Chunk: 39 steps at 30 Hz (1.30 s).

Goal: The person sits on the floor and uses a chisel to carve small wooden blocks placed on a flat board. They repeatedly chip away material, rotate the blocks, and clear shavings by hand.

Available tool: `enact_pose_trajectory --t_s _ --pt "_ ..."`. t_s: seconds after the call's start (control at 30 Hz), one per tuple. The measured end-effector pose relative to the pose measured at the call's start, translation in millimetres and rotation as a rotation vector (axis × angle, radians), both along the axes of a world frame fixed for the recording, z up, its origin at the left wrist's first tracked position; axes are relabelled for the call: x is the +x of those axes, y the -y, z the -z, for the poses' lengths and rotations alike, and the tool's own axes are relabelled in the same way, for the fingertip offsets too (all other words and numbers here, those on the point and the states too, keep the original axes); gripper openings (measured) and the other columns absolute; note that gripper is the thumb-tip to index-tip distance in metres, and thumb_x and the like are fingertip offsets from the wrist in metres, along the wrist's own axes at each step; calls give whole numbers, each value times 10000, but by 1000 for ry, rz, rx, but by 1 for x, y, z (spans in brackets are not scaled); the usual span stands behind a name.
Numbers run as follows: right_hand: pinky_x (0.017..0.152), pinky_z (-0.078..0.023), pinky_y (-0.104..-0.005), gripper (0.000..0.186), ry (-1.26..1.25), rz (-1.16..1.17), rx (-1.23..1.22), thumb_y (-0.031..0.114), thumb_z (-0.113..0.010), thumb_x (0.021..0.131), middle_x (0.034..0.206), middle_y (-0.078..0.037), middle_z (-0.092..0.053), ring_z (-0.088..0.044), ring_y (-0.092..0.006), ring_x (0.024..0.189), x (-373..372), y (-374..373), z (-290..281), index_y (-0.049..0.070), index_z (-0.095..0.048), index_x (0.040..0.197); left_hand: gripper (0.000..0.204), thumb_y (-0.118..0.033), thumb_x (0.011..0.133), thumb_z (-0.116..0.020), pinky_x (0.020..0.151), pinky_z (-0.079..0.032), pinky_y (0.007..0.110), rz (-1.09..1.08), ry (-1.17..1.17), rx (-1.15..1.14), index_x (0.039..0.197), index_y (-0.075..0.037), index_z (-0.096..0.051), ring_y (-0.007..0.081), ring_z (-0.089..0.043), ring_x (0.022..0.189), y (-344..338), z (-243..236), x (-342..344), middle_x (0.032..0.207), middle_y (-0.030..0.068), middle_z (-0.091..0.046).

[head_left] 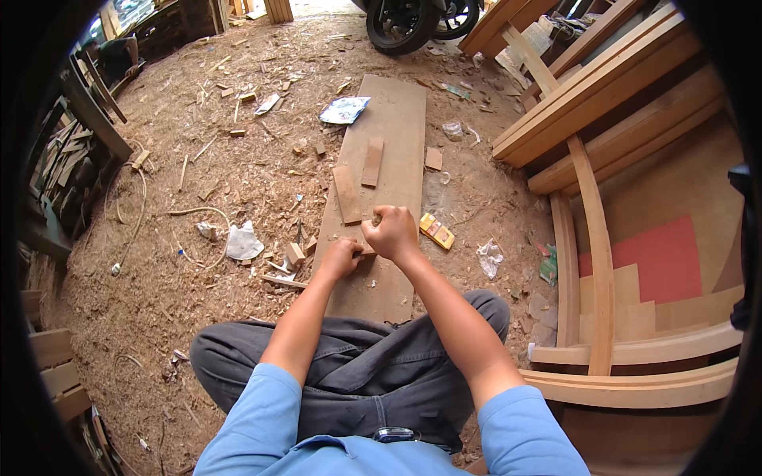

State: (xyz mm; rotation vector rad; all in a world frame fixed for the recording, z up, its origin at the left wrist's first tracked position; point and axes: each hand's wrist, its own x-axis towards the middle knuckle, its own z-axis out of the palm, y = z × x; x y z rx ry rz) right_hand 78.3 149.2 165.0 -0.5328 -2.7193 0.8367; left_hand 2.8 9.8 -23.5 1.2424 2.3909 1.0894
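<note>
I sit cross-legged at a long brown board (401,119) lying on the ground. My left hand (343,258) is closed low over the board, with the end of a small wood piece (367,250) showing beside its fingers. Just right of it and a little higher, my right hand (394,232) makes a fist. What that fist grips, if anything, is hidden. Beyond my hands two flat wood strips lie on the board, a nearer strip (347,194) and a farther strip (372,162). A yellow packet (436,231) lies right of my right hand.
Wood shavings and scraps cover the ground (182,262). A blue-white packet (344,110) rests on the board's far left edge. Small wood blocks (294,254) and a white scrap (244,241) lie left. Wooden frames (591,238) stand right; a motorbike wheel (401,24) is far ahead.
</note>
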Motion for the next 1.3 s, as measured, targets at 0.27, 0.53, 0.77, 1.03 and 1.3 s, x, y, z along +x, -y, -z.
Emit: enact_pose_trajectory --t_s 0.27,0.53,0.77,1.03,1.3 --pt "790 -600 -441 374 -109 32 -34 262 -644 722 838 -264 -717 -731 -390 810 -8 -13 4 -14 -777 937 180 -107 758 -777 852 -544 432 -18 24 10 927 -44 -773 354 -670 931 1 -8 4 930 146 -711" --pt "739 -595 -455 270 -76 52 -121 240 -635 723 721 -253 -690 -717 -397 721 -6 -20 -1 -18 -716 718 191 -87 759 -775 832 -543 429 -24 35 -14 941 -30 -769 354 -673 925 0 -14 2 925 149 -706" --pt "758 -600 -451 278 -22 9 -75 228 -632 700 741 -260 -694 -725 -392 750 -12 -18 -2 -15 -745 775 198 -76 753 -772 821 -550 422 4 14 20 946 -31 -773 352 -680 913 1 -11 1 935 147 -715" --pt "836 -595 -425 401 -43 15 -96 250 -645 708 867 -274 -720 -739 -375 847 -19 -16 -1 -39 -768 957 210 -92 745 -782 821 -548 429 -16 7 -19 946 -33 -772 351 -678 895 1 -12 0 912 146 -707" --pt "866 -588 -424 434 -1 29 -95 250 -659 702 925 -292 -718 -731 -395 905 -12 -20 0 -31 -766 1015 227 -137 767 -794 811 -561 420 -9 36 -52 970 -42 -761 340 -695 903 11 -20 -2 947 145 -726"
